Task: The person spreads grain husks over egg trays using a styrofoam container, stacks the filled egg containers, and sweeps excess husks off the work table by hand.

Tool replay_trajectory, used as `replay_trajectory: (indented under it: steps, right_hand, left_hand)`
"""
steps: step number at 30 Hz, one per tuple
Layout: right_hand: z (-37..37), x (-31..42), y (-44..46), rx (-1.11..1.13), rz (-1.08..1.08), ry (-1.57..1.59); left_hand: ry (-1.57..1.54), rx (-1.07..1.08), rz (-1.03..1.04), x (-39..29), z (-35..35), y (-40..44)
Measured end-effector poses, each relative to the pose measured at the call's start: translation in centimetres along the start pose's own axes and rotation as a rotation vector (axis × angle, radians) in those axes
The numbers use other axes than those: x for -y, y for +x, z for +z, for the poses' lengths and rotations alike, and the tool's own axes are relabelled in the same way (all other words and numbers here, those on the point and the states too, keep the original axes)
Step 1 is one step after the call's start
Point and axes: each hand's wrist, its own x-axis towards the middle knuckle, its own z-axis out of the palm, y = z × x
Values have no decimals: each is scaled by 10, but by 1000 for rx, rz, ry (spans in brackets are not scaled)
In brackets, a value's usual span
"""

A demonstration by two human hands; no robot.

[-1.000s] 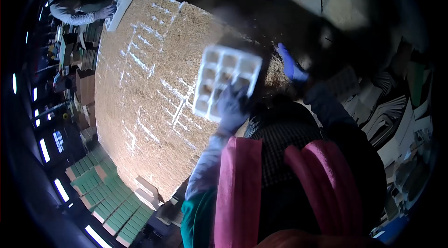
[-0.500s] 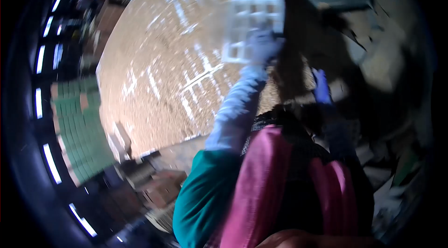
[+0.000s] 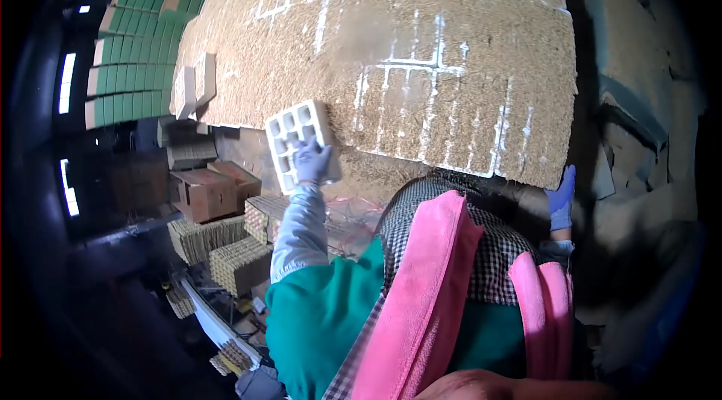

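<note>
My left hand (image 3: pixel 311 162), in a pale purple-grey glove, grips a white tray (image 3: pixel 324 125) divided into several square cells. Its fingers reach into and over the cells, and the thumb side is partly hidden. The tray tilts at the near-left edge of a broad surface (image 3: pixel 481 69) spread with tan, grain-like husks. White gridlines of trays show through the husks. Over on the right, my right hand (image 3: pixel 560 193), gloved in purple, is beside the near-right corner of that surface, fingers stretched out and holding nothing I can see.
Green and tan boxes (image 3: pixel 135 77) are stacked at the far left. Two narrow pale blocks (image 3: pixel 204 78) stand on the surface's left end. Cardboard boxes (image 3: pixel 203 193) and bundled stacks (image 3: pixel 239 261) lie at lower left. A covered pile (image 3: pixel 639 46) rises on the right.
The view has turned. The tray in my left hand has moved from above the husk-covered surface to its near-left edge. My right hand now appears by the near-right corner.
</note>
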Motion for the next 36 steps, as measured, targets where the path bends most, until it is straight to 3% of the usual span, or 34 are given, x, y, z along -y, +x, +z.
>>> replay_trajectory:
  steps: [3, 5, 6, 8, 9, 10, 13, 15, 17, 18, 20, 23, 25, 27, 28, 30, 32, 34, 35, 36]
  right_hand:
    - [7, -5, 5, 22, 68, 289]
    - [2, -9, 7, 36, 23, 238]
    - [8, -9, 7, 23, 55, 393]
    - [10, -9, 8, -4, 9, 384]
    - [7, -9, 10, -10, -67, 215]
    - [5, -10, 9, -14, -136, 45]
    - [5, -11, 10, 9, -105, 168]
    - [11, 6, 21, 56, -76, 326]
    - [4, 29, 23, 112, 90, 547]
    - [-1, 35, 20, 107, 194, 668]
    - [-10, 43, 18, 80, 400, 982]
    - [-15, 31, 33, 211, 664, 1348]
    - [-26, 72, 29, 188, 554, 852]
    - [-33, 79, 33, 214, 534, 716]
    - [-31, 71, 39, 244, 580, 826]
    - [-25, 59, 47, 314, 603, 946]
    - [-27, 48, 50, 397, 560, 947]
    - [-15, 30, 57, 377, 576, 944]
    - [-11, 25, 59, 365, 584, 948]
    - [-19, 43, 56, 344, 636, 936]
  left_hand:
    - [123, 64, -260, 68, -20, 35]
    - [3, -83, -296, 82, -38, 60]
    - [-13, -146, -275, 99, -30, 84]
    - [-102, -157, -78, 95, -28, 125]
    - [-146, -140, 41, 89, -23, 149]
    - [-127, -33, 101, 59, -27, 162]
    - [-117, 244, 209, -34, -40, 165]
    - [-64, 7, 457, -50, -18, 133]
    - [-156, 108, 637, -43, -27, 79]
    - [-175, -45, 707, -24, -12, 51]
    - [-200, 63, 421, 16, -9, -2]
    - [-215, 45, -10, 92, 13, -87]
    - [-440, 140, -339, 138, 55, -145]
    - [-647, 227, -589, 174, 119, -199]
    - [-377, 402, -671, 186, 164, -227]
    - [-219, 509, -618, 166, 191, -241]
    - [-454, 392, -371, 86, 171, -199]
    - [-1362, 425, -616, -20, 127, -144]
    - [-1630, 425, -614, -73, 89, -124]
    - [-1673, 457, -493, -98, 99, -104]
